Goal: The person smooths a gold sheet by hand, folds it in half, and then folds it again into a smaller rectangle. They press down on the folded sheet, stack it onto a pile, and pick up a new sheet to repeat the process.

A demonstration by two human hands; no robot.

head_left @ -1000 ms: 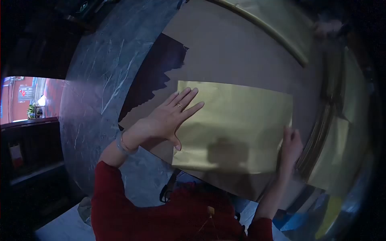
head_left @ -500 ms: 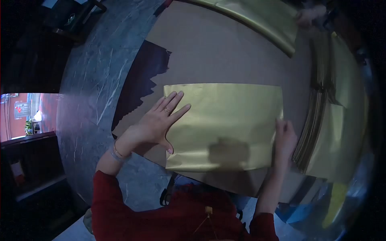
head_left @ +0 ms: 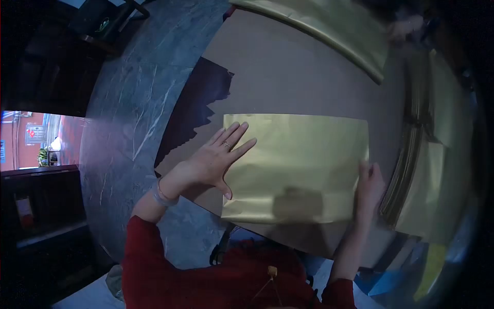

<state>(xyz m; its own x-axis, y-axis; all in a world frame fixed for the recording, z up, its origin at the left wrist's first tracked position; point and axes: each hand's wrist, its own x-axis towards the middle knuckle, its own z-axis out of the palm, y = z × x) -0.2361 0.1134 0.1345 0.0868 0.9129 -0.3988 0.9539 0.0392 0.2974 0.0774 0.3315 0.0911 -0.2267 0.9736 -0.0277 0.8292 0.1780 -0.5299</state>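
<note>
A rectangular gold paper sheet (head_left: 298, 154) lies on the brown board-topped table, with a slight crease along its near side. My left hand (head_left: 211, 162) rests flat over its left edge, fingers spread and a ring on one of them. At the sheet's right edge, my right hand (head_left: 371, 183) is closed, with the fingers curled and the thumb side against the paper. What lies under those curled fingers is partly hidden. A dark shadow falls across the lower part of the sheet.
A larger gold sheet with a rolled edge (head_left: 329, 41) lies at the far side, near another person's blurred hand (head_left: 406, 28). Stacked gold sheets (head_left: 406, 170) line the right. The brown board (head_left: 303, 77) has a torn dark patch (head_left: 195, 103) at left. Marble-patterned floor (head_left: 139, 103) lies beyond.
The whole scene has shifted slightly right and down in view. Both hands keep nearly the same places on the gold paper sheet.
</note>
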